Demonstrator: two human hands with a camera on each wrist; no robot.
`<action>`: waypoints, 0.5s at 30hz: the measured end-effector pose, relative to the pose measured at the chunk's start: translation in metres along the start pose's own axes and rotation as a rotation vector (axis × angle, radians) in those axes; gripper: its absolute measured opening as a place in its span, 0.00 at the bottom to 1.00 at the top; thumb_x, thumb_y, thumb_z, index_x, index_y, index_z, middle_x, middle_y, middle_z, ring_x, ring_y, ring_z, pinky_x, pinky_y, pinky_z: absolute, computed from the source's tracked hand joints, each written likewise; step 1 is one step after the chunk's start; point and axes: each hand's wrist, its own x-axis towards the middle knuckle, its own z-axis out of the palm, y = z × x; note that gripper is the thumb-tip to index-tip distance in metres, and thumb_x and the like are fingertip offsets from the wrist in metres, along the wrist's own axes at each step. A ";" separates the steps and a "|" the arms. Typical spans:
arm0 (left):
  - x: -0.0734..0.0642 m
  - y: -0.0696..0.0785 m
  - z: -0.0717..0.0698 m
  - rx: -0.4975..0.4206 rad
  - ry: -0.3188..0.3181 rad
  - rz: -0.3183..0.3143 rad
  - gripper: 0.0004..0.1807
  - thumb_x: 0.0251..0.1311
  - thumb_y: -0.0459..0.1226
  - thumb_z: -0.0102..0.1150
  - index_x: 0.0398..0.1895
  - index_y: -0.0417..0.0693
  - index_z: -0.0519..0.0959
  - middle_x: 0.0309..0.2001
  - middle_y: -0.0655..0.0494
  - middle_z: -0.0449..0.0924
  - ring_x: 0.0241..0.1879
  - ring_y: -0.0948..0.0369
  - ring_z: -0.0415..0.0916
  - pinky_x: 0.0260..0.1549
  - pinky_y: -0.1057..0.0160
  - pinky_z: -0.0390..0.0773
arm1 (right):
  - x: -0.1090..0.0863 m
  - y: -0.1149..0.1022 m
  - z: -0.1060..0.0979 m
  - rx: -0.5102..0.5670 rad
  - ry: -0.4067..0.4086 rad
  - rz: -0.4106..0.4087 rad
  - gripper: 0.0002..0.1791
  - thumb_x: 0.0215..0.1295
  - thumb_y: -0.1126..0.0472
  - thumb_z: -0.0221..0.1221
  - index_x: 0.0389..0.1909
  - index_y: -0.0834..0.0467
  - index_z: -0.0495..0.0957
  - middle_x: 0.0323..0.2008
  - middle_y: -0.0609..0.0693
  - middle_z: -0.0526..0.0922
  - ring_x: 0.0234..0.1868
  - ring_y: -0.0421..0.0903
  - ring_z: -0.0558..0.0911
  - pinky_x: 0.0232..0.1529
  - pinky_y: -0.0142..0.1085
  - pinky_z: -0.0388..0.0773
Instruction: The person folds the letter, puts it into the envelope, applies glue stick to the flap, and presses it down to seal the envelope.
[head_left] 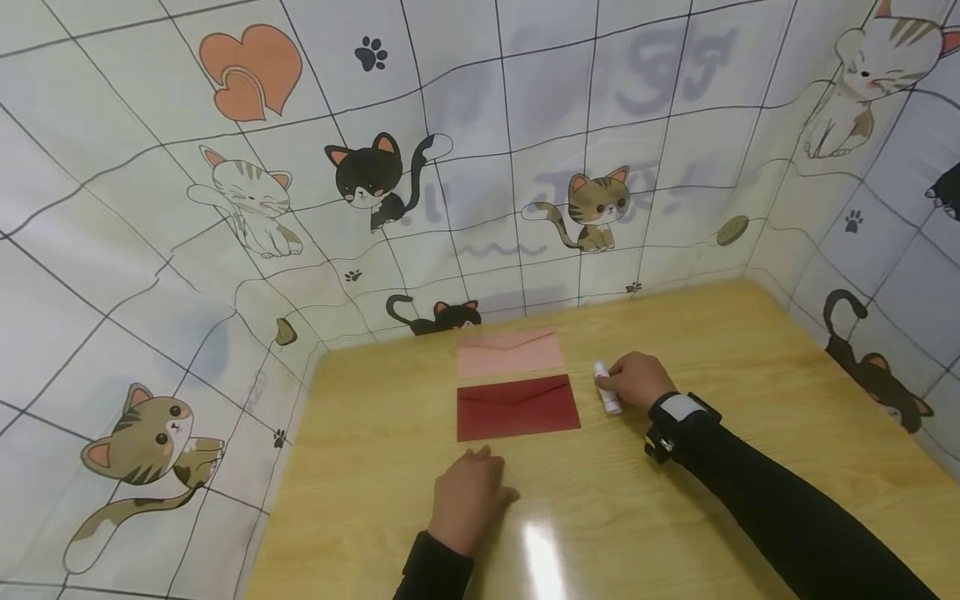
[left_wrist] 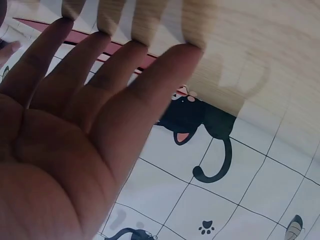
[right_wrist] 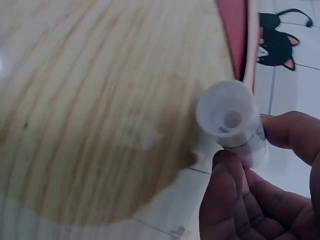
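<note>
In the head view my right hand point(head_left: 641, 379) pinches a white glue stick point(head_left: 609, 402) low over the table, to the right of two envelopes. The right wrist view looks at the hollow, translucent end of the glue stick point(right_wrist: 243, 135), with thumb and fingers around its side. Nearer me lies a dark red envelope point(head_left: 517, 419), flap side up. Just behind it is a pale pink envelope point(head_left: 510, 357), also flap up. My left hand point(head_left: 468, 502) rests below the red envelope, holding nothing; its fingers point(left_wrist: 135, 95) reach to the tabletop in the left wrist view.
The wood-patterned table point(head_left: 360, 467) runs back to a white cat-print sheet point(head_left: 487, 192) hanging behind it. More of that sheet encloses the left and right sides. A bright light reflection shows on the tabletop near the front.
</note>
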 end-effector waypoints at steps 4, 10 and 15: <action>0.000 0.003 0.000 0.034 -0.009 0.029 0.20 0.52 0.56 0.87 0.36 0.55 0.88 0.57 0.50 0.95 0.56 0.44 0.94 0.38 0.48 0.94 | 0.001 0.001 0.004 -0.025 0.014 0.015 0.23 0.75 0.51 0.70 0.47 0.71 0.93 0.45 0.65 0.95 0.39 0.54 0.89 0.38 0.42 0.84; 0.009 0.003 0.001 0.104 -0.015 0.056 0.23 0.51 0.59 0.88 0.30 0.57 0.85 0.44 0.57 0.94 0.35 0.53 0.90 0.23 0.54 0.85 | -0.004 0.007 0.000 -0.038 0.017 0.012 0.29 0.80 0.46 0.66 0.53 0.72 0.91 0.52 0.69 0.94 0.50 0.64 0.91 0.51 0.53 0.90; 0.027 -0.004 0.002 -0.019 -0.029 0.015 0.20 0.59 0.56 0.84 0.26 0.56 0.84 0.32 0.59 0.91 0.26 0.58 0.82 0.18 0.60 0.74 | -0.020 0.007 0.000 -0.016 0.076 -0.040 0.39 0.83 0.42 0.62 0.73 0.74 0.77 0.70 0.76 0.82 0.70 0.76 0.82 0.69 0.69 0.81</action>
